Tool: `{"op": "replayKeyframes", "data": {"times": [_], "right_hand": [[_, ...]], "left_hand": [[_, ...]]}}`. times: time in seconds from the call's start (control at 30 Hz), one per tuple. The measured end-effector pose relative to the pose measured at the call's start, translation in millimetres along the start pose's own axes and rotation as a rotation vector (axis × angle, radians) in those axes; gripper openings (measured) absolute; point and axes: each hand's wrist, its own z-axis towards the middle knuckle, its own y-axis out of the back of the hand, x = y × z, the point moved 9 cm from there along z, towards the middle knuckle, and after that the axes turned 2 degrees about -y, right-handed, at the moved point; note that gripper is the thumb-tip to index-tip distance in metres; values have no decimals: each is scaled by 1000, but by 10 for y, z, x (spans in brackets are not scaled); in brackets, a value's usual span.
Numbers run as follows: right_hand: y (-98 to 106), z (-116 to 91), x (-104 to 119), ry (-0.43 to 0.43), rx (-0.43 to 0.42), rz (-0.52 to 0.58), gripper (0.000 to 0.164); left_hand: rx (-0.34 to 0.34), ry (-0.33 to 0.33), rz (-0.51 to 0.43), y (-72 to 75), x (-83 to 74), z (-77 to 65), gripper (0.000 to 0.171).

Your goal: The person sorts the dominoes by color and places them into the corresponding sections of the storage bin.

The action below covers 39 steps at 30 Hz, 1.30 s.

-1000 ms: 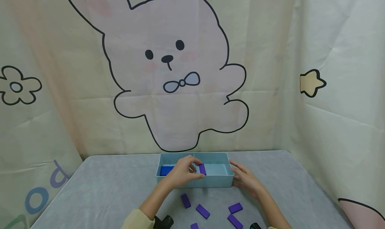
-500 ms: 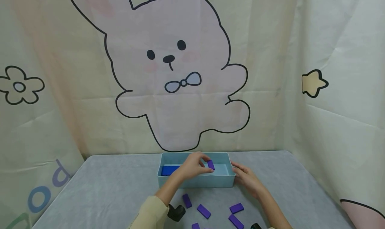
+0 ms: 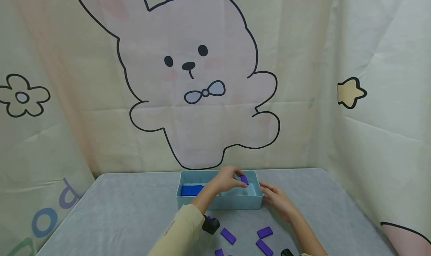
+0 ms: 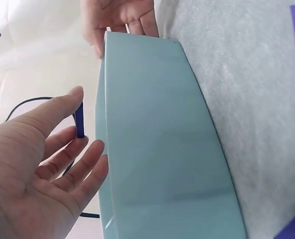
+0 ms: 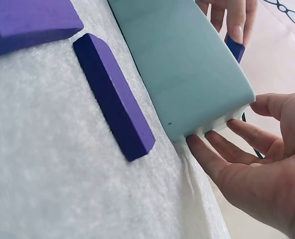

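Pinching purple block over box — left grip; right grip touching box.

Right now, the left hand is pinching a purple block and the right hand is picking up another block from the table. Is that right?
Not quite: the right hand has its fingertips against the end of the light-blue box, as the right wrist view shows. The left hand is indeed pinching a purple block.
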Motion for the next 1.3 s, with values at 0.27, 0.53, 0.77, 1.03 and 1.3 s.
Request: {"op": "replayKeyframes", "data": {"times": [0.27,0.53,0.77,1.03,1.3], "right_hand": [[3,5,4,11,17,10,54],[6,30,-29,-7,12,5,54],[4,43,-27,-22,-1,14,54],[-2,48,-24,-17,4,18,54],[-14,55,-17,-2,13,10,54]], "left_hand": [[9,-2,35,-147,14,164,34],[25,7,84,-348,56,264,33],[20,50,98,-406,87,297,32],[8,99,81,-499,179,343,36],[-23,130,84,-527,205,380,37]]}}
